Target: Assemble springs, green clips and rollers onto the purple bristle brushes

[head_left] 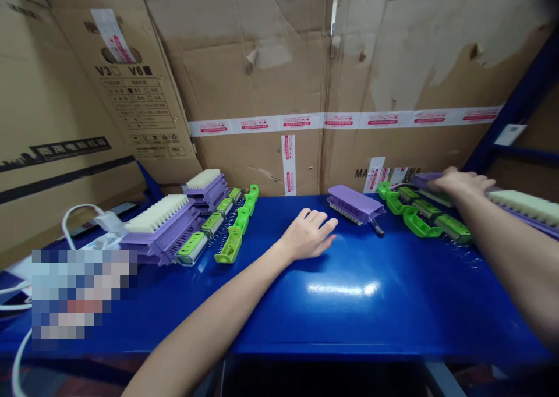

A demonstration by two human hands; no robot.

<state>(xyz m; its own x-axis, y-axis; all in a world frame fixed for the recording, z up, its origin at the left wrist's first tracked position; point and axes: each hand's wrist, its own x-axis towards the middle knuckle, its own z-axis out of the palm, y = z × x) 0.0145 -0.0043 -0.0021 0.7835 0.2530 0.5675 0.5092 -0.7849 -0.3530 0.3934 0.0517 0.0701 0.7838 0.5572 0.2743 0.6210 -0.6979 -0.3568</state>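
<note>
My left hand (pixel 309 234) lies palm down on the blue table (pixel 340 292), fingers stretched out, holding nothing. Just to its right a purple brush body (pixel 354 204) lies bristle side down with a small dark tool (pixel 376 227) beside it. My right hand (pixel 460 183) reaches to the far right and rests, fingers spread, on a purple brush part (pixel 423 180) behind a row of green handle pieces (pixel 421 216). Whether it grips the part I cannot make out.
At the left stand stacked purple brushes with white bristles (pixel 159 225), another stack (pixel 206 187), and rows of green pieces (pixel 231 228). More brushes (pixel 526 208) lie at the right edge. Cardboard boxes (pixel 262 82) wall the back. A white cable (pixel 78 216) runs at the left.
</note>
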